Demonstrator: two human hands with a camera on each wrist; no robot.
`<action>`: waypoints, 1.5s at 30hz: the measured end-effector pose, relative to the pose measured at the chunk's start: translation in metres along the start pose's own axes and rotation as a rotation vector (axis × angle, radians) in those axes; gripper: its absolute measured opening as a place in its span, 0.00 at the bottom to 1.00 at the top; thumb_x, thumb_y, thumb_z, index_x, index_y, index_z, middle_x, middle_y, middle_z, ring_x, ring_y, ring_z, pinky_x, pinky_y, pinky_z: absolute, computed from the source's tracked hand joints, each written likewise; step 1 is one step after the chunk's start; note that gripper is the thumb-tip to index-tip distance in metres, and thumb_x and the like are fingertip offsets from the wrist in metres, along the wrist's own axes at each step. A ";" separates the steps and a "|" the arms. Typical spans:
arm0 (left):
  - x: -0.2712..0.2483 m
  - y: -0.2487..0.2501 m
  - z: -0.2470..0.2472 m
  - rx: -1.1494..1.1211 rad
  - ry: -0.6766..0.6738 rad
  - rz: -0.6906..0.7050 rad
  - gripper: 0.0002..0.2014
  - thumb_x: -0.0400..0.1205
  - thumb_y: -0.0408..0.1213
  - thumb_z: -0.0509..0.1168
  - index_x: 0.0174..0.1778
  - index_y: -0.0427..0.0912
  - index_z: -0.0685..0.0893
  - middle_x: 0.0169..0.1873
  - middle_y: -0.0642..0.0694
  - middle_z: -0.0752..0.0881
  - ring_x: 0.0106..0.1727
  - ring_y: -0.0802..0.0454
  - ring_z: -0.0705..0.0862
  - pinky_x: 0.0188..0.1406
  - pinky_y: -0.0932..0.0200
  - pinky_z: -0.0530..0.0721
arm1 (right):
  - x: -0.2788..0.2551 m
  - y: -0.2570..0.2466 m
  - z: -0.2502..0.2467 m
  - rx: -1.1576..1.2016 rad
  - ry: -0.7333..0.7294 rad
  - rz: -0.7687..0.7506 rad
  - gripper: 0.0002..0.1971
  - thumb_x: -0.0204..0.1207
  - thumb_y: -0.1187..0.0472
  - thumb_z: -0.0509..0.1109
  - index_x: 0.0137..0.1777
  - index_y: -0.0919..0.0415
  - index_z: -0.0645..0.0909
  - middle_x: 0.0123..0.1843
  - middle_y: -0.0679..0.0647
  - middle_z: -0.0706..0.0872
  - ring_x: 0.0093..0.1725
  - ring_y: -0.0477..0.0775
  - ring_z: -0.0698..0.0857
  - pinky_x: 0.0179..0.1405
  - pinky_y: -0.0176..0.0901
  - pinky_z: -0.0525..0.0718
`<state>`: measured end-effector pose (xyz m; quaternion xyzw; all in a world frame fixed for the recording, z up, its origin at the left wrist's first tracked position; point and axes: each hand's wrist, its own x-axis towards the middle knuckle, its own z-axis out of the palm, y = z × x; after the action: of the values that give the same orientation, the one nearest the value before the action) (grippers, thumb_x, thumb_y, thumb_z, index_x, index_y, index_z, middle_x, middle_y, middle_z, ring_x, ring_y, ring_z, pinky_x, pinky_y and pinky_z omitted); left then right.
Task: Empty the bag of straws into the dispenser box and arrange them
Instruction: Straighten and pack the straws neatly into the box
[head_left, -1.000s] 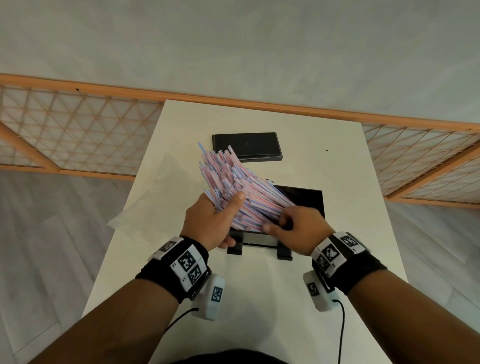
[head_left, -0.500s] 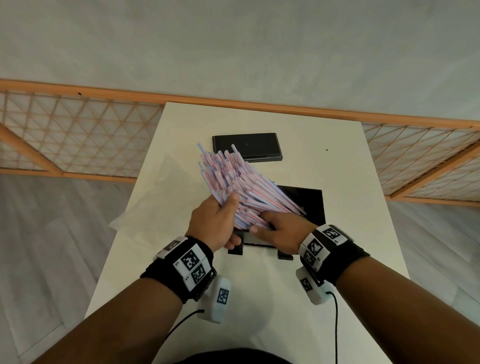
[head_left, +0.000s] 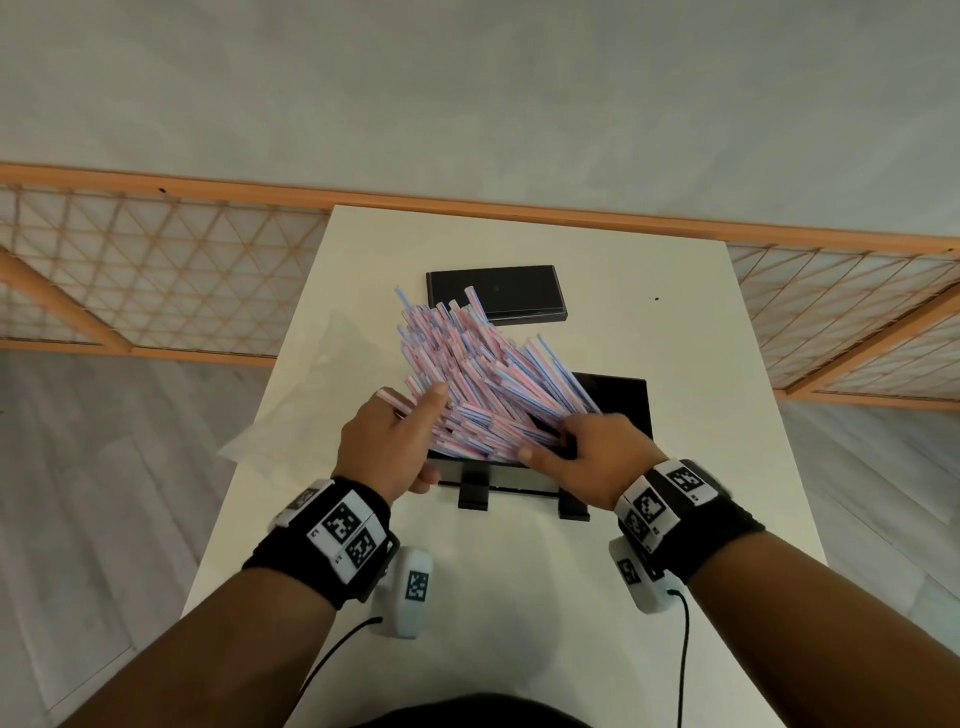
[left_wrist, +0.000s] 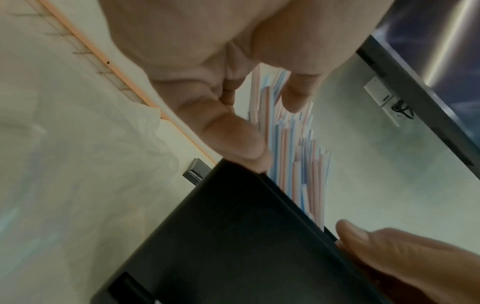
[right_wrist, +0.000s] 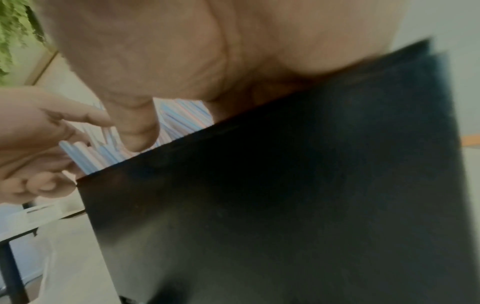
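Note:
A thick bundle of pink, blue and white striped straws stands slanted in the open black dispenser box, fanning up and to the left. My left hand grips the bundle's left side, thumb across the straws, one straw poking out between the fingers. My right hand curls over the straws' lower ends at the box's front rim. In the left wrist view the straws rise behind the box wall. The right wrist view shows the thumb lying on the straws above the box.
The box's flat black lid lies farther back on the white table. An empty clear plastic bag lies crumpled at the table's left edge. An orange wooden lattice rail runs behind and beside the table.
My right hand slid left along the straws' lower ends, then back to the right. The bundle has fanned out wider toward the right. The left hand keeps its hold.

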<state>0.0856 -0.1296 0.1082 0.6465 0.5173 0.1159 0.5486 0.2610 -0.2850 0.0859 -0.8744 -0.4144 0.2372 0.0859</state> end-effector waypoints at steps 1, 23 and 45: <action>0.001 0.001 0.000 0.011 -0.008 -0.003 0.26 0.83 0.62 0.67 0.49 0.37 0.83 0.43 0.38 0.90 0.26 0.39 0.91 0.24 0.56 0.86 | 0.000 -0.001 -0.003 -0.011 0.049 0.019 0.28 0.69 0.25 0.64 0.34 0.51 0.72 0.33 0.48 0.81 0.35 0.51 0.82 0.32 0.43 0.77; 0.003 0.027 0.019 0.214 -0.110 0.067 0.29 0.85 0.57 0.64 0.46 0.28 0.89 0.33 0.37 0.93 0.23 0.48 0.91 0.37 0.43 0.94 | 0.018 -0.012 -0.002 0.233 0.055 0.054 0.52 0.42 0.30 0.67 0.71 0.49 0.71 0.57 0.52 0.74 0.57 0.59 0.79 0.59 0.56 0.82; -0.013 0.010 0.029 0.044 0.107 0.431 0.26 0.82 0.64 0.52 0.44 0.47 0.85 0.30 0.49 0.90 0.34 0.49 0.90 0.42 0.44 0.90 | 0.026 -0.052 -0.007 0.498 0.392 -0.278 0.19 0.66 0.62 0.71 0.59 0.60 0.77 0.52 0.54 0.81 0.53 0.58 0.80 0.51 0.50 0.81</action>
<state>0.1063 -0.1560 0.1107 0.7470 0.3978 0.2534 0.4686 0.2426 -0.2315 0.1013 -0.7907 -0.4347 0.1448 0.4060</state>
